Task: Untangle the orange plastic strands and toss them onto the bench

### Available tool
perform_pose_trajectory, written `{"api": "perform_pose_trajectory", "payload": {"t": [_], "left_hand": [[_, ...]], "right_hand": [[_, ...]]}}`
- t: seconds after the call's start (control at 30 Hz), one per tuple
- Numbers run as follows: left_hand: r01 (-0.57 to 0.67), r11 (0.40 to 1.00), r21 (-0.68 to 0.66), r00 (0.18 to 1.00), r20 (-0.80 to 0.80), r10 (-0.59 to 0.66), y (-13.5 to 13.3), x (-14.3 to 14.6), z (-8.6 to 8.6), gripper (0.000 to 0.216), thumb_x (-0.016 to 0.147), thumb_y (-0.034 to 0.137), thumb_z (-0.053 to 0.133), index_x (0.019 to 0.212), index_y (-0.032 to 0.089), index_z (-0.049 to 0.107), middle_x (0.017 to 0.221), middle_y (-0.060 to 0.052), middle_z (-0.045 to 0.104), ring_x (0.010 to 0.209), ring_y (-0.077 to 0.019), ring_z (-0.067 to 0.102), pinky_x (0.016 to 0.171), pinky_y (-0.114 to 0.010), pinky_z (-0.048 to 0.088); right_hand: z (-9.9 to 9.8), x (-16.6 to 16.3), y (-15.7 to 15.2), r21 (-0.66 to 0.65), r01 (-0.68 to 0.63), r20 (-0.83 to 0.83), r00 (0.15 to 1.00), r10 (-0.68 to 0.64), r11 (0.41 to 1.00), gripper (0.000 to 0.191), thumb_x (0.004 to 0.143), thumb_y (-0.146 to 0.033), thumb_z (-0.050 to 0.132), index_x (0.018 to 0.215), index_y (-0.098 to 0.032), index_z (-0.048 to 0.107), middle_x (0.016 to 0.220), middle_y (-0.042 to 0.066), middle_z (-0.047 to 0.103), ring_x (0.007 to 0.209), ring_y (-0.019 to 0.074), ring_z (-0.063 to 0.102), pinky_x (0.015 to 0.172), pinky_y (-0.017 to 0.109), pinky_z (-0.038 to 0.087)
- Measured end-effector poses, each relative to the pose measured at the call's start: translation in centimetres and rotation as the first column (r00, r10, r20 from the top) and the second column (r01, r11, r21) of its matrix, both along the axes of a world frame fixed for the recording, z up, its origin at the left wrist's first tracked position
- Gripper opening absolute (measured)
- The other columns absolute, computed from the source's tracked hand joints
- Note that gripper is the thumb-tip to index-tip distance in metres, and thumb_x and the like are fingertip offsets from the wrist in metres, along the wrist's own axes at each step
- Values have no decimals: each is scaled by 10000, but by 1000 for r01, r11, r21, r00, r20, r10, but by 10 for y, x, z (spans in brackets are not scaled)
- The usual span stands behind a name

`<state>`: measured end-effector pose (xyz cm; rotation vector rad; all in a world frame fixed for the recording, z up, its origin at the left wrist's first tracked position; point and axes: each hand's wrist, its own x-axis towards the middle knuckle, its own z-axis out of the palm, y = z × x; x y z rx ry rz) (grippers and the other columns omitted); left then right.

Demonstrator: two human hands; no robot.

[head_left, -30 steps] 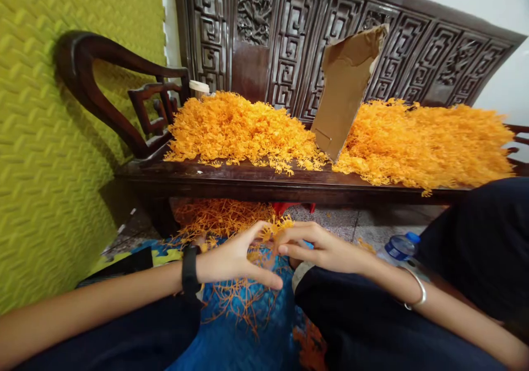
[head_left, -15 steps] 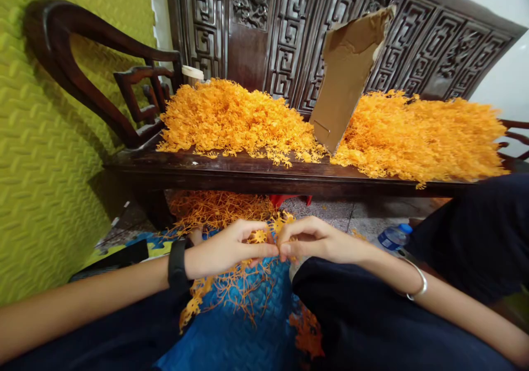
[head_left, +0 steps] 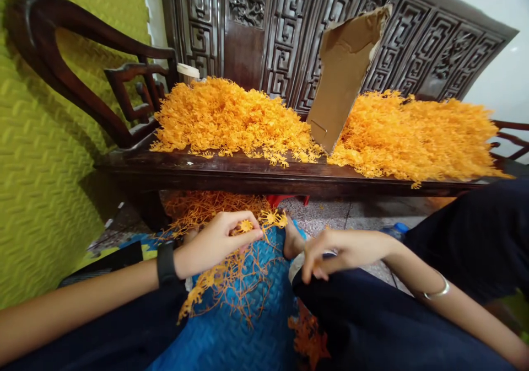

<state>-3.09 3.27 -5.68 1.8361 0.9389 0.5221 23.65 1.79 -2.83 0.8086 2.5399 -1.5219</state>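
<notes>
My left hand is closed around small orange, spider-shaped plastic pieces. More of these yellow-orange pieces stick out past its fingertips on a thin strip. To the right, above my dark-trousered knee, hangs my right hand, slightly blurred. Its fingers bend downward, the tips a little apart, and I see nothing between them. Below my left hand, a tangle of thin orange plastic stems lies over the blue mat. A strip of joined orange pieces hangs beside my left wrist.
A dark carved wooden bench bears two heaps of orange pieces, parted by an upright cardboard sheet. Beneath it lie more orange stems and a red plastic object. A blue-capped bottle is near another person's dark-clothed leg.
My hands, which met at the fingertips, have come apart. The right hand has moved right and down; the left stays closed on the orange pieces, slightly further left in view.
</notes>
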Motion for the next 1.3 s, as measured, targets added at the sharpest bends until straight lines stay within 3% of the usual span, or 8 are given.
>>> {"api": "perform_pose_trajectory", "payload": {"t": [0.07, 0.2, 0.4, 0.47, 0.53, 0.67, 1.0, 1.3], "left_hand": [[-12, 1000, -15, 999, 50, 13, 2, 1, -2, 280, 818, 433, 530, 876, 169, 602, 546, 53, 506, 521, -103, 455, 541, -223, 351], [-53, 998, -31, 995, 86, 55, 2, 2, -3, 313, 802, 436, 561, 971, 179, 619, 547, 55, 502, 529, -106, 458, 528, -224, 335], [-82, 995, -56, 992, 96, 87, 2, 3, -1, 299, 789, 425, 577, 921, 160, 619, 523, 60, 493, 504, -99, 446, 504, -218, 317], [-96, 994, -59, 989, 103, 102, 2, 2, -2, 282, 792, 423, 572, 874, 156, 611, 514, 61, 489, 497, -96, 446, 508, -218, 324], [-92, 995, -46, 989, 113, 97, 4, 1, -3, 279, 794, 432, 568, 818, 156, 599, 518, 60, 488, 496, -93, 444, 514, -220, 330], [-73, 997, 3, 992, 104, 72, 6, -1, -6, 293, 795, 449, 563, 782, 157, 585, 540, 58, 483, 503, -92, 433, 507, -219, 317], [22, 997, 79, 1000, -2, -22, -1, 0, -6, 283, 812, 422, 543, 781, 149, 609, 549, 61, 459, 490, -74, 358, 478, -202, 265], [147, 981, 128, 987, -80, -138, -3, -1, -2, 294, 826, 431, 525, 793, 153, 612, 593, 48, 493, 529, -82, 372, 504, -207, 276]], "right_hand": [[5, 1, 22, 292, 288, -187, 952, -241, 912, 275, 895, -345, 481, 1029, -175, 650, 892, 55, 644, 789, 134, 602, 793, 294, 484], [23, 18, 92, 692, 635, -475, 759, -446, 344, 214, 868, -303, 494, 985, -244, 663, 1091, 72, 578, 1108, 219, 514, 1015, 442, 350], [15, 36, 149, 674, 692, -382, 626, -680, 258, 520, 746, -266, 620, 1251, -205, 515, 1474, 128, 219, 1386, 352, 111, 1095, 563, 139], [8, 26, 135, 540, 769, -478, 615, -628, 342, 409, 771, -322, 603, 1160, -202, 568, 1403, 126, 363, 1339, 316, 271, 1076, 541, 222], [5, 10, 111, 296, 751, -522, 644, -559, 590, 298, 832, -390, 535, 1037, -191, 618, 1267, 110, 522, 1196, 256, 474, 1017, 495, 346], [10, -21, 61, -78, 259, -422, 867, -267, 963, 372, 901, -423, 455, 850, -135, 684, 1112, 119, 630, 1063, 197, 568, 958, 405, 415], [9, -46, 20, 197, 129, -226, 971, -84, 972, 243, 884, -267, 526, 926, -108, 704, 905, 71, 607, 877, 117, 565, 837, 245, 433], [2, -32, 8, 34, 81, -103, 992, -78, 996, 328, 912, -327, 461, 928, -70, 665, 814, 73, 620, 703, 102, 554, 685, 219, 450]]}}
